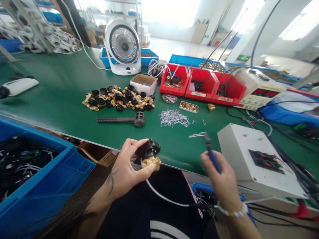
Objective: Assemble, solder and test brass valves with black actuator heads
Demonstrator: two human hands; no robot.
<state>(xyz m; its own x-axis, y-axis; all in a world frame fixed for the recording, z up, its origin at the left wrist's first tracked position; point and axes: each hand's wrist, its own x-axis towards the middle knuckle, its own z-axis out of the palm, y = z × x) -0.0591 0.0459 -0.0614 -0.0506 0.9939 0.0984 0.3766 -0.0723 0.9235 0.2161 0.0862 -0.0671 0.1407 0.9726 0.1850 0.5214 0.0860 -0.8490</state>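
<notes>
My left hand, thumb and fingers closed, grips a brass fitting topped by a black plastic part just over the table's front edge. A white cable trails from beneath it toward the lower right. To the right, my right hand is wrapped round pliers with blue handles. At the pliers' blurred jaws shows a silver wire clip; whether they pinch it I cannot tell. Beyond both hands lies a pile of similar wire clips.
A grey mallet lies before a heap of brass and black fittings. Red bins, a small tray of brass pieces and a fan stand farther back. A sloped grey box sits right; a blue crate left.
</notes>
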